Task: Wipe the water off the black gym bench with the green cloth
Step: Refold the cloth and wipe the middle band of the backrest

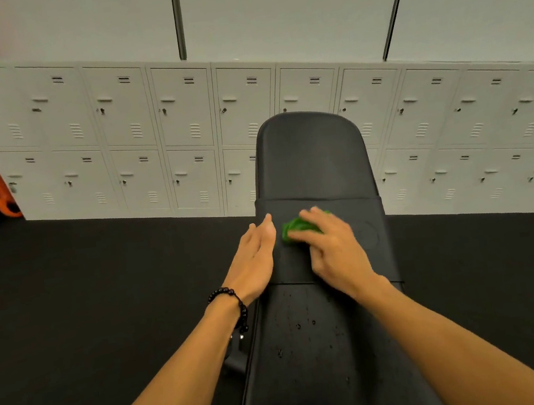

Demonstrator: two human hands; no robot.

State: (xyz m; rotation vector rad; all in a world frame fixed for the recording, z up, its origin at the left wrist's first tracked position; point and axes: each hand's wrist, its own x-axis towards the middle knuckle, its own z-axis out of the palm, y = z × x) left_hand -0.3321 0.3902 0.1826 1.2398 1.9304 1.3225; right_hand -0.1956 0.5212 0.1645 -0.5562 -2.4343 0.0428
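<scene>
The black gym bench (pixel 313 169) runs away from the camera toward a wall of grey lockers (pixel 135 131). The green cloth (pixel 297 227), bunched up, is pressed onto the middle pad under the right hand (pixel 335 247), whose fingers are curled down over it, probably so that the wad is kept compact for rubbing. The left hand (pixel 256 261) is laid flat and spread at the pad's left edge, seemingly as a brace. Water droplets (pixel 299 326) are seen on the near pad, so that section is judged unwiped. No container is in view.
</scene>
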